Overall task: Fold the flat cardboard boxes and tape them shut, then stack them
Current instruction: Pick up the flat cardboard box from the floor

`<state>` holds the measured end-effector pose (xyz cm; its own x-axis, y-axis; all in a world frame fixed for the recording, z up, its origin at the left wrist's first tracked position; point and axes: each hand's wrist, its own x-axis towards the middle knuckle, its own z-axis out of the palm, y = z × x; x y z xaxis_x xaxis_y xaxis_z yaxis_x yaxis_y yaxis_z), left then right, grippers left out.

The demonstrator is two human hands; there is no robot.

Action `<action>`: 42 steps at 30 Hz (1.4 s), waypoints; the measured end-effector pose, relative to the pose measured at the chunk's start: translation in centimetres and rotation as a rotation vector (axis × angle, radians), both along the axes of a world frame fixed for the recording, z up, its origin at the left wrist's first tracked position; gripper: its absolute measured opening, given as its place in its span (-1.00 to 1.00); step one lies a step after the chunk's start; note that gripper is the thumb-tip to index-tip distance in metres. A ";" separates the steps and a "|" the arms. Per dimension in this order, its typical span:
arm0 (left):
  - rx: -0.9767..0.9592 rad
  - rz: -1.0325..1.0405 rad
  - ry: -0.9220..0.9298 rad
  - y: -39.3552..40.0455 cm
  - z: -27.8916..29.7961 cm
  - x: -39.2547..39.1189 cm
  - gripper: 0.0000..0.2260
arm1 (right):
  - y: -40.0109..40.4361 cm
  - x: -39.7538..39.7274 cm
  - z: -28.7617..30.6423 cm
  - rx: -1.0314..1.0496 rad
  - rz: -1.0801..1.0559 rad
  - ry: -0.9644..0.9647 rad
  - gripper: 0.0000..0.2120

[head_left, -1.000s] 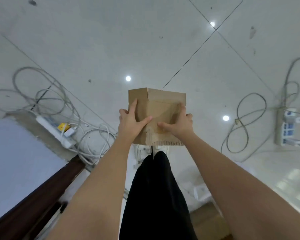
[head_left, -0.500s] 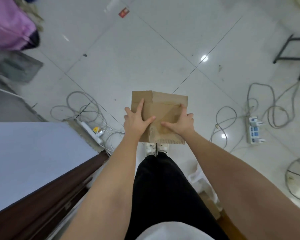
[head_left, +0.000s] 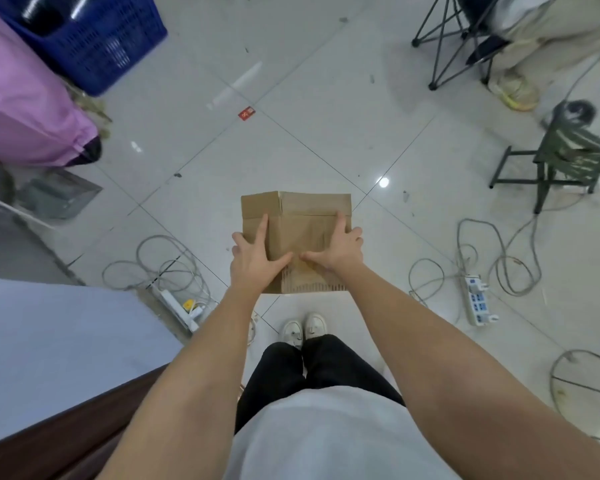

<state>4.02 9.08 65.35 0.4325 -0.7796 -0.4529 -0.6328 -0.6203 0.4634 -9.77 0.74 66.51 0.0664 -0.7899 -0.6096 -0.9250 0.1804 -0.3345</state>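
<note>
A folded cardboard box is held out in front of the body, above the tiled floor and the white shoes. The left hand and right hand clasp its sides, thumbs almost meeting across the near face. Tape on the box is hard to make out. A table stands to the left.

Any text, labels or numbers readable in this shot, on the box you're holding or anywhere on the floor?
Cardboard box: no print visible on the faces shown.
Red sticker on the floor tile: white marks, too small and blurred to read.
White power strip: no legible lettering.
Blue crate: no label visible.
Nothing readable in this view.
</note>
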 end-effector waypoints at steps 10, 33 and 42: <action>-0.012 0.030 -0.106 -2.1 1.2 2.9 -0.20 | -1.6 3.6 1.8 -0.065 0.080 0.105 0.13; 0.109 -0.007 -0.270 -30.2 1.3 13.6 -0.21 | -27.8 14.8 -0.7 0.039 0.032 0.033 0.20; 0.051 0.099 -0.216 -41.7 3.2 17.1 -0.21 | -40.4 18.7 1.1 0.009 0.100 0.026 0.20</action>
<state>21.16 -32.57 68.58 0.5965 -0.7073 -0.3793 -0.6490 -0.7031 0.2905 8.91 -39.68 67.60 0.1283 -0.7747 -0.6192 -0.9469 0.0900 -0.3088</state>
